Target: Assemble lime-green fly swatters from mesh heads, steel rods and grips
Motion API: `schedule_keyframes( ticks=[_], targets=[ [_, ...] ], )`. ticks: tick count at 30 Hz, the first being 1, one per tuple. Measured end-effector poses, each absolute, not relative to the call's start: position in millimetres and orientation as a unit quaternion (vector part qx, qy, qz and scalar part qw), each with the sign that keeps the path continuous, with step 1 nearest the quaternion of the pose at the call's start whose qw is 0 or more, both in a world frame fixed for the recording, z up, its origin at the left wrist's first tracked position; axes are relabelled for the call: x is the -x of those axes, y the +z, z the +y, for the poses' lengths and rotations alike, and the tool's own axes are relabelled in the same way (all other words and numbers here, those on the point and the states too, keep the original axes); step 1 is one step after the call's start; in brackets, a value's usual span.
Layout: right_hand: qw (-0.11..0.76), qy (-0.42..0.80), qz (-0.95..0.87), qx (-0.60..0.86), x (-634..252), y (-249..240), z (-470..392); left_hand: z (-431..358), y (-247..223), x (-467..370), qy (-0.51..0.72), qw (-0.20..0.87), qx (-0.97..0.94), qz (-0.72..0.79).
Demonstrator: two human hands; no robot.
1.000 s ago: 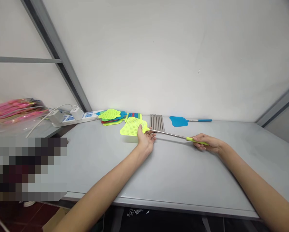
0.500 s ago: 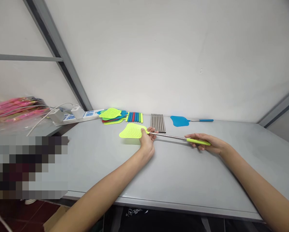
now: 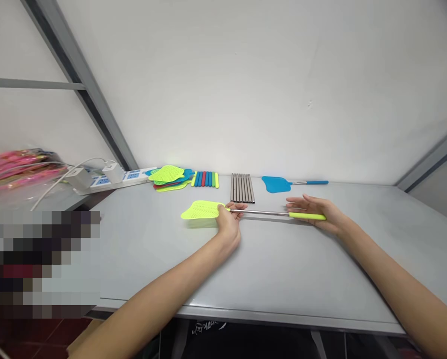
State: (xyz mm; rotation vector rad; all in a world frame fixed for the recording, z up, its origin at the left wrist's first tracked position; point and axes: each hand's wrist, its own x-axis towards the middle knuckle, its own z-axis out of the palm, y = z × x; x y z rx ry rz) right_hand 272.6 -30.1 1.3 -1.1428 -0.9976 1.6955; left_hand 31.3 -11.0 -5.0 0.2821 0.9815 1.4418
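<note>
A yellow-green fly swatter (image 3: pixel 203 210) lies level across my view, just above the table, with a metal rod and a yellow-green grip (image 3: pixel 307 216). My left hand (image 3: pixel 228 219) is closed around its neck, thumb on top where the mesh head meets the rod. At the grip, my right hand (image 3: pixel 320 213) is open, its fingers stretched out behind it and the grip's end by the palm. Behind them, a blue fly swatter (image 3: pixel 276 184) with a blue grip lies near the wall.
Along the back lie a pile of mesh swatter heads (image 3: pixel 167 174), a row of coloured grips (image 3: pixel 205 179) and several metal rods (image 3: pixel 241 188). A white power strip (image 3: pixel 113 183) with plugs and cables sits at the left, beside pink items in plastic (image 3: pixel 17 169).
The swatter's head has dropped slightly and turned, so the swatter is more level. My right hand's fingers have opened and straightened away from the grip. My left hand keeps its hold.
</note>
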Motion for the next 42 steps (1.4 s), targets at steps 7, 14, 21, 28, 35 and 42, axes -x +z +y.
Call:
schedule_keyframes(
  ticks=[7, 14, 21, 28, 35, 42],
  targets=[
    [0.479, 0.667, -0.394, 0.412, -264, 9, -34, 0, -3, -25, 0.638, 0.630, -0.106, 0.430],
    [0.433, 0.636, -0.411, 0.489, -258, 7, -34, -2, -2, -23, 0.646, 0.631, -0.100, 0.417],
    [0.443, 0.603, -0.407, 0.524, -249, 3, -35, 3, 2, -19, 0.656, 0.620, -0.092, 0.420],
    [0.428, 0.603, -0.414, 0.531, -242, 3, -37, 6, 1, -14, 0.655, 0.631, -0.091, 0.405],
    [0.299, 0.636, -0.492, 0.514, -240, 7, -44, 10, 0, -12, 0.660, 0.624, -0.083, 0.411],
    [0.281, 0.600, -0.558, 0.499, -238, 10, -45, 11, -1, -13, 0.662, 0.620, -0.077, 0.415]
  ],
)
